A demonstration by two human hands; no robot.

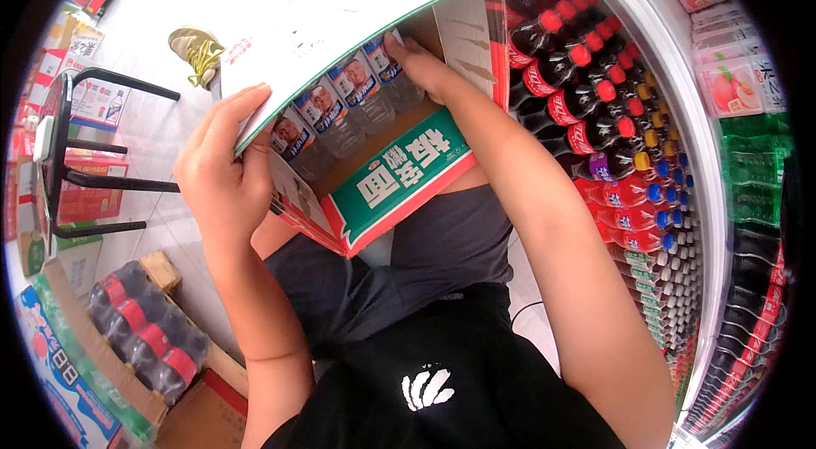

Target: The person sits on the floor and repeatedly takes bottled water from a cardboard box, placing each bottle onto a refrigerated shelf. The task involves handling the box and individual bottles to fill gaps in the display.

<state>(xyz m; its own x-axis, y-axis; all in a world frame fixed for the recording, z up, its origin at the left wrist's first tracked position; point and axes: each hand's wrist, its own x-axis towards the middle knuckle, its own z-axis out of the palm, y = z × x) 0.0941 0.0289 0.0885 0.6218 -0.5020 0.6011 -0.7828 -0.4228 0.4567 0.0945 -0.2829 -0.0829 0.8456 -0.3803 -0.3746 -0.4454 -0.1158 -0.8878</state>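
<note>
A printed cardboard box [408,187], tilted, rests above my thighs with its top open. My left hand [226,155] grips the near left corner of its white flap [331,28], fingers outside and thumb on the inner side. My right hand [414,66] reaches inside, its fingers around the top of the rightmost clear plastic bottle [390,76]. Several more such bottles [357,95] with blue and white labels stand in a row beside it, against the box's far wall. The lower part of the held bottle shows under my hand.
An open drinks cooler with rows of cola bottles [564,101] and red drink bottles [628,213] is on the right. At left stand a black metal-framed stool [95,178], stacked cartons [92,194] and shrink-wrapped bottles [150,328]. A shoe [197,53] shows beyond the box.
</note>
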